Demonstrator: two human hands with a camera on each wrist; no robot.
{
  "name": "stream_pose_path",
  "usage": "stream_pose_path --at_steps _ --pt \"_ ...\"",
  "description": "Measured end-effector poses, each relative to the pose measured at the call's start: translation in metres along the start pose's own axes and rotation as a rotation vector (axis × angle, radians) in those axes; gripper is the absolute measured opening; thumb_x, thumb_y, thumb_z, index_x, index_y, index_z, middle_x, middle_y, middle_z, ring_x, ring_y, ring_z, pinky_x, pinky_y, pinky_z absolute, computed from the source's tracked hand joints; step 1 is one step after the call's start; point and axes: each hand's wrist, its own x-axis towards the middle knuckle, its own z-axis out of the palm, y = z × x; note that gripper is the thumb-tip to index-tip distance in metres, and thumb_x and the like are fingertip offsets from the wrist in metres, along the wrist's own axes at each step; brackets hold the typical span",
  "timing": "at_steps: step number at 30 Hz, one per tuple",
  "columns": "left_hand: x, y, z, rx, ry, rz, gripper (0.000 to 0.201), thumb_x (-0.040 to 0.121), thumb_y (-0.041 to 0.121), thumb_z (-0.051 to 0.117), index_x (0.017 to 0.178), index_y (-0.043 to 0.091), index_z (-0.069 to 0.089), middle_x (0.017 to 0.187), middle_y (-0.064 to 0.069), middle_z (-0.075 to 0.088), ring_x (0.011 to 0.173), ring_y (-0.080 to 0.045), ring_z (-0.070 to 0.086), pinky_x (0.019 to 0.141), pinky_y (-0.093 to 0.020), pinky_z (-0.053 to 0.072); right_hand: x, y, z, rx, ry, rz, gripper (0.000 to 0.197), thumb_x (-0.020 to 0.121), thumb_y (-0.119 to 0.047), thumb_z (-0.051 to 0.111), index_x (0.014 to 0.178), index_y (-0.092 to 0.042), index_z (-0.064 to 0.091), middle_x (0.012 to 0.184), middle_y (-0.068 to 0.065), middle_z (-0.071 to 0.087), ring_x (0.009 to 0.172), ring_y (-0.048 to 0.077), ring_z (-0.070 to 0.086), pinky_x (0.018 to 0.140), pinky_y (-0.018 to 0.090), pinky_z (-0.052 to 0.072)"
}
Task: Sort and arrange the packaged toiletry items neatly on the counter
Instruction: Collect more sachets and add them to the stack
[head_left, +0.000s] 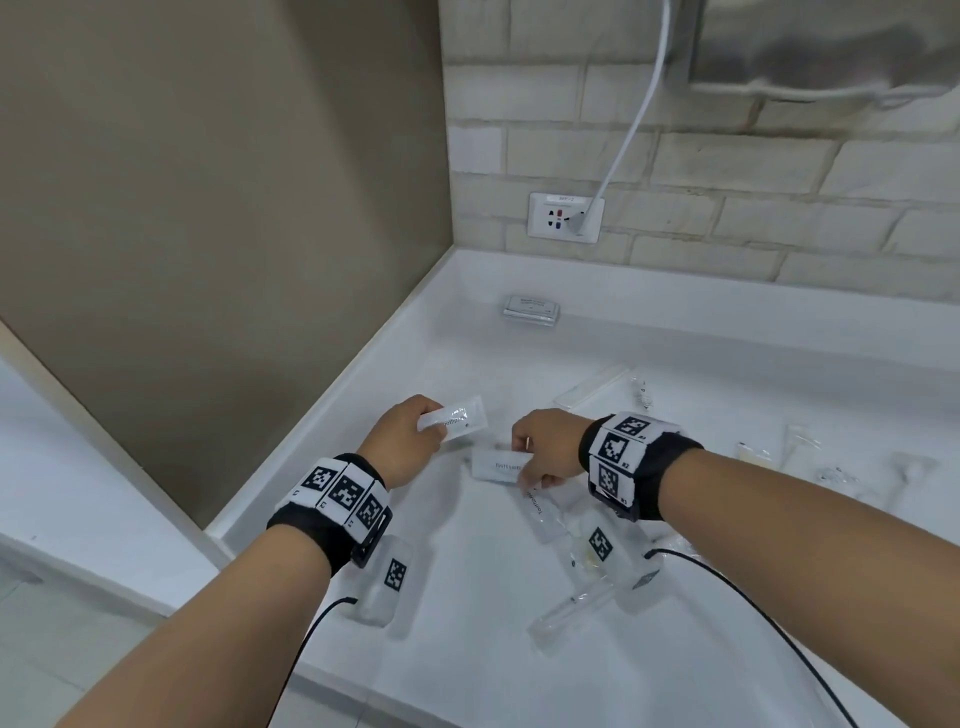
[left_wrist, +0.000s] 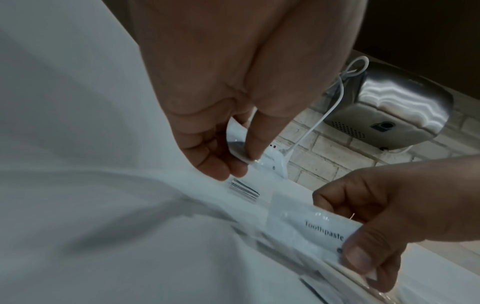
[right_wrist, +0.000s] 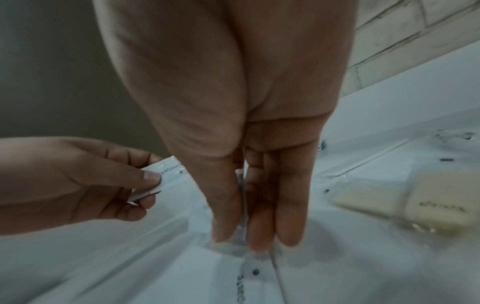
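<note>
My left hand (head_left: 427, 425) pinches one end of a white toothpaste packet (head_left: 460, 417) and holds it above the white counter (head_left: 467, 597). In the left wrist view its thumb and fingers (left_wrist: 221, 162) close on that packet (left_wrist: 237, 144). My right hand (head_left: 525, 467), just to the right, pinches a second toothpaste packet (head_left: 496, 464) between thumb and fingers (right_wrist: 262, 230). That second packet (left_wrist: 322, 230) shows its printed label in the left wrist view. A third packet (head_left: 541, 513) lies flat on the counter below my right hand.
A small stack of sachets (head_left: 531, 310) sits at the back by the brick wall. Clear-wrapped items (head_left: 597, 387) and cream-coloured ones (head_left: 753, 453) lie scattered to the right. A wall outlet (head_left: 565, 217) with a white cable and a steel hand dryer (head_left: 831, 47) hang above. A beige wall bounds the left.
</note>
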Motion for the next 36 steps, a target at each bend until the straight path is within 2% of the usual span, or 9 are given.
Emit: stream_pose_path --at_steps 7,11,13,17,21,25,28,31,36 --pt "0.003 0.011 0.01 -0.089 -0.066 -0.077 0.011 0.098 0.013 0.039 0.103 0.017 0.049 0.094 -0.007 0.067 0.08 -0.022 0.064 0.071 -0.038 0.054 -0.006 0.01 0.0 -0.064 -0.023 0.077 0.049 0.091 -0.004 0.056 0.135 -0.006 0.035 0.113 0.012 0.065 0.089 0.024 0.062 0.082 0.036 0.054" --pt "0.0 0.016 0.015 -0.084 -0.13 -0.069 0.016 0.097 0.012 0.038 0.109 0.015 0.048 0.101 -0.012 0.069 0.086 -0.027 0.067 0.066 -0.031 0.049 -0.007 0.01 0.004 -0.239 0.012 0.007 0.006 0.091 -0.016 0.051 0.089 -0.02 0.048 0.083 -0.006 0.048 0.087 0.021 0.049 0.065 0.026 0.038" --pt "-0.001 0.018 0.016 -0.086 -0.141 -0.058 0.018 0.096 0.011 0.037 0.11 0.014 0.048 0.107 -0.013 0.068 0.086 -0.025 0.067 0.063 -0.028 0.049 -0.007 0.008 0.008 -0.297 -0.03 -0.009 0.017 0.08 -0.014 0.064 0.083 -0.015 0.047 0.08 -0.005 0.047 0.081 0.019 0.048 0.058 0.026 0.034" --pt "0.0 0.022 0.014 -0.093 -0.147 -0.034 0.018 0.096 0.009 0.038 0.11 0.011 0.048 0.11 -0.012 0.068 0.081 -0.02 0.063 0.06 -0.025 0.047 -0.004 0.003 0.012 -0.325 -0.075 -0.076 0.056 0.073 -0.01 0.075 0.125 -0.009 0.056 0.09 -0.004 0.051 0.089 0.02 0.058 0.063 0.026 0.041" --pt "0.004 0.025 0.014 -0.101 -0.133 -0.019 0.016 0.096 0.008 0.038 0.109 0.013 0.047 0.107 -0.009 0.069 0.08 -0.02 0.064 0.062 -0.027 0.049 -0.002 -0.005 0.008 -0.356 -0.067 -0.032 0.083 0.071 -0.015 0.081 0.141 -0.011 0.038 0.131 0.004 0.044 0.114 0.027 0.054 0.075 0.03 0.045" --pt "0.005 0.024 0.016 -0.12 -0.134 -0.011 0.017 0.097 0.007 0.037 0.109 0.015 0.047 0.101 -0.006 0.069 0.081 -0.021 0.064 0.065 -0.031 0.049 -0.001 -0.009 0.006 -0.356 -0.04 -0.029 0.065 0.07 -0.016 0.081 0.126 -0.005 0.05 0.115 0.008 0.059 0.091 0.023 0.057 0.057 0.023 0.04" --pt "0.008 0.02 0.016 -0.137 -0.116 -0.005 0.024 0.095 0.004 0.035 0.11 0.016 0.05 0.098 -0.004 0.068 0.081 -0.021 0.064 0.069 -0.032 0.048 -0.003 -0.009 0.006 -0.304 0.016 -0.051 0.055 0.081 -0.02 0.073 0.129 -0.01 0.048 0.129 0.005 0.053 0.115 0.025 0.053 0.082 0.028 0.044" --pt "0.009 0.018 0.014 -0.233 -0.089 -0.03 0.03 0.091 0.001 0.034 0.108 0.013 0.055 0.092 -0.007 0.067 0.076 -0.022 0.063 0.07 -0.035 0.048 -0.011 -0.006 -0.006 -0.062 0.111 -0.122 0.02 0.086 -0.015 0.067 0.092 -0.025 0.05 0.095 -0.002 0.056 0.089 0.018 0.056 0.075 0.026 0.046" --pt "0.003 0.034 0.017 -0.472 -0.144 -0.016 0.03 0.095 0.002 0.036 0.113 0.002 0.059 0.102 -0.02 0.067 0.083 -0.033 0.066 0.069 -0.04 0.057 -0.023 0.0 -0.03 0.301 0.341 -0.137 0.025 0.086 -0.018 0.069 0.094 -0.018 0.046 0.075 0.0 0.063 0.066 0.017 0.065 0.064 0.031 0.048"
